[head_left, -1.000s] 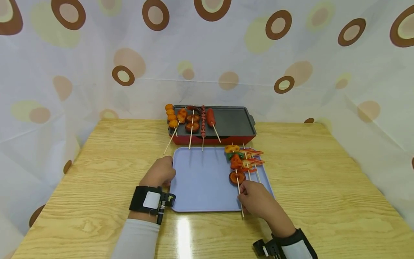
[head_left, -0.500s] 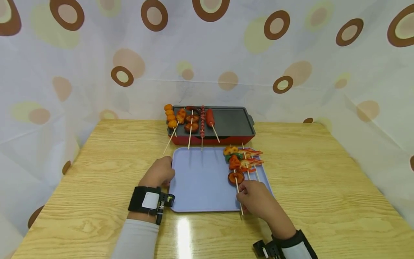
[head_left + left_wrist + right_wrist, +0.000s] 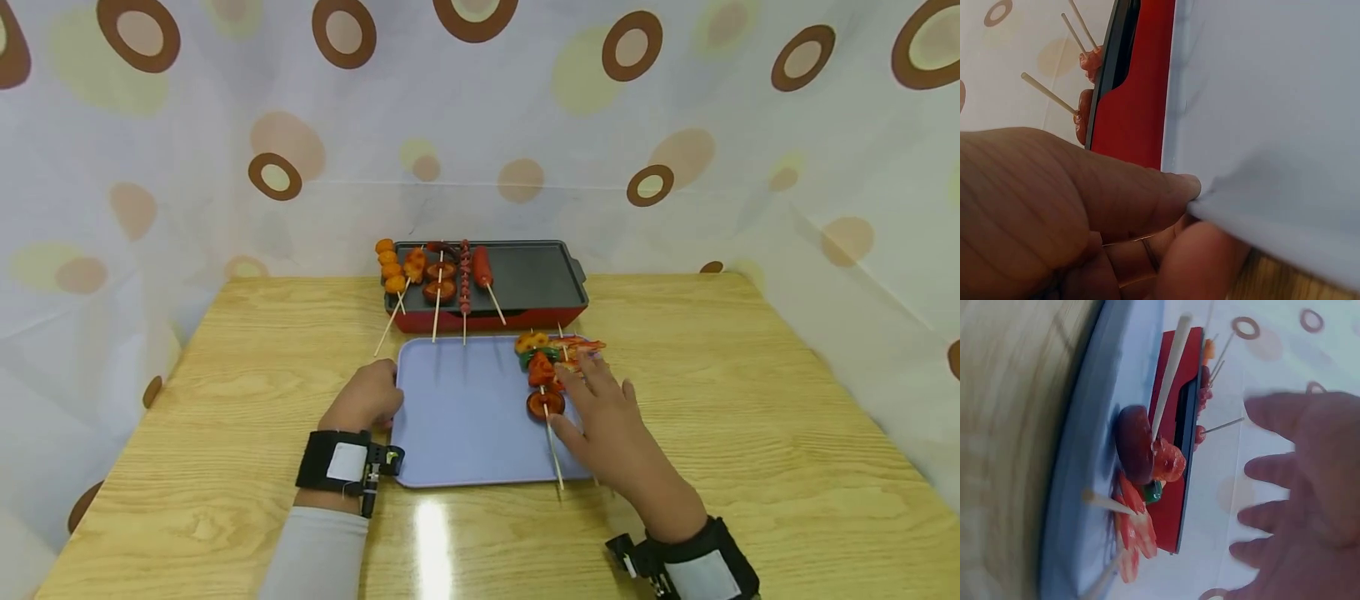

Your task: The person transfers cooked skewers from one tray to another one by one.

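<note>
My left hand [image 3: 366,396] pinches the left rim of a pale blue tray [image 3: 461,433]; the left wrist view shows the thumb [image 3: 1160,194] on top and a finger underneath. Over the tray's right side, my right hand [image 3: 611,429] is spread with nothing in it. Just left of its fingers lies a mixed skewer [image 3: 541,369] with a mushroom slice, an orange-red chunk, a green piece and a yellow piece. Shrimp skewers [image 3: 1138,534] lie to the right of it, partly hidden by the right hand in the head view.
Behind the tray stands a red grill with a dark plate [image 3: 536,275]. On its left half lie several skewers, including yellow balls [image 3: 390,271], mushroom slices [image 3: 440,290] and a sausage [image 3: 482,268], their sticks jutting over the front edge. A patterned curtain [image 3: 465,208] hangs behind the wooden table [image 3: 735,400].
My right hand has let go of the mixed skewer's stick, spread its fingers and moved up and slightly right over the shrimp skewers. The left hand keeps its grip on the tray.
</note>
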A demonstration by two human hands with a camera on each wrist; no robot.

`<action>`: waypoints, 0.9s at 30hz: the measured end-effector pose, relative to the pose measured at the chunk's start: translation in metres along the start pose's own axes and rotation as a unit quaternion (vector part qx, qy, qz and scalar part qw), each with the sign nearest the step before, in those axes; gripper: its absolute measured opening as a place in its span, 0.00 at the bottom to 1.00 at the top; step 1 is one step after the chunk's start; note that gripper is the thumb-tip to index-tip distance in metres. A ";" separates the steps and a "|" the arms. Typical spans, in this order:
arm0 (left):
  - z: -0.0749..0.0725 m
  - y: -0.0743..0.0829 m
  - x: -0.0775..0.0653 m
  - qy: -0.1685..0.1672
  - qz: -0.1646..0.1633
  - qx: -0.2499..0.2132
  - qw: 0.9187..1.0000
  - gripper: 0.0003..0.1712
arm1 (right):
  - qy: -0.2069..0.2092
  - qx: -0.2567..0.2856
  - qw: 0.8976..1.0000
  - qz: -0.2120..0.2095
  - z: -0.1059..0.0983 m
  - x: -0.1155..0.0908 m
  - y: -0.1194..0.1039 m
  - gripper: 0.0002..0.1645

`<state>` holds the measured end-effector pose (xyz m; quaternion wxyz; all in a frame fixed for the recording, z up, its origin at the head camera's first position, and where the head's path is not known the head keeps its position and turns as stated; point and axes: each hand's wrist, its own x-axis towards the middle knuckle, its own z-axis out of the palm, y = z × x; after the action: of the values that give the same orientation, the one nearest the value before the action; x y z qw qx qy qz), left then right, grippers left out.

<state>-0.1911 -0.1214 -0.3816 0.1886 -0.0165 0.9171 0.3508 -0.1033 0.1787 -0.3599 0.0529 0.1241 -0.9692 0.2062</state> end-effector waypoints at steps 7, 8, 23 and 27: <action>-0.001 0.001 0.002 0.002 -0.001 -0.001 1.000 0.21 | -0.063 -0.034 0.997 0.014 -0.004 0.006 -0.002 0.48; -0.001 0.000 0.002 0.002 -0.001 0.000 1.000 0.20 | -0.062 -0.034 0.997 0.011 -0.004 0.007 -0.002 0.48; 0.000 0.001 0.001 0.011 -0.001 0.009 1.000 0.20 | -0.075 -0.063 0.995 -0.028 -0.021 0.043 -0.010 0.46; 0.000 0.001 0.000 0.012 0.005 0.011 1.000 0.21 | -0.084 -0.087 0.992 -0.028 -0.025 0.063 -0.016 0.44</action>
<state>-0.1916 -0.1212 -0.3810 0.1764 -0.0136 0.9232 0.3413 -0.1580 0.1607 -0.3215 -0.0123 0.1630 -0.9806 0.1086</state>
